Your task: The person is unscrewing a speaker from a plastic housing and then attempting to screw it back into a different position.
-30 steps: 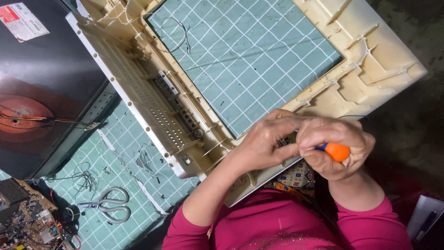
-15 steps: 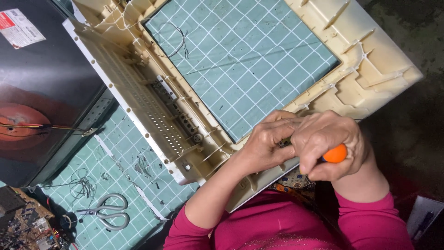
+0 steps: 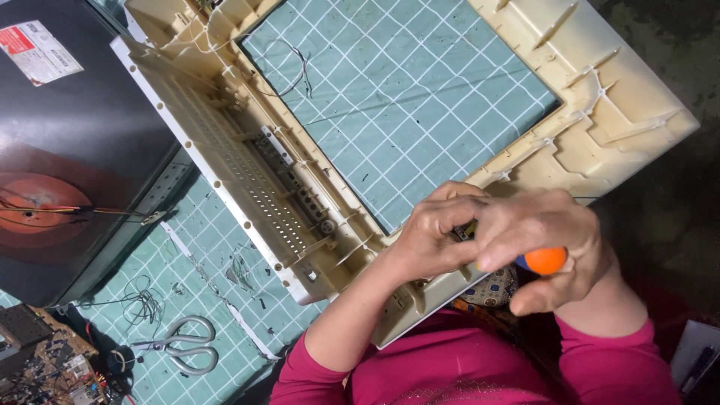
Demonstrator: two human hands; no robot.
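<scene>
A large beige plastic housing frame [image 3: 600, 112] lies face down on a green gridded cutting mat [image 3: 405, 105]. Both my hands meet at its near edge. My right hand [image 3: 551, 251] is wrapped around a screwdriver with an orange handle [image 3: 545, 260]; only the handle's end shows, and the shaft and tip are hidden by my fingers. My left hand [image 3: 431, 232] rests on the frame's edge right beside it, fingers curled toward the hidden tip. A perforated beige panel [image 3: 247, 195] runs along the frame's left side.
A black picture tube [image 3: 67, 150] with a reddish patch and thin wires sits at the left. Scissors [image 3: 180, 346] lie on the mat at lower left, near loose wire scraps and a circuit board [image 3: 37, 360]. Dark floor lies to the right.
My right hand has rolled over the screwdriver handle, covering more of the orange, and both hands sit slightly lower-left on the frame's edge. The frame stays put.
</scene>
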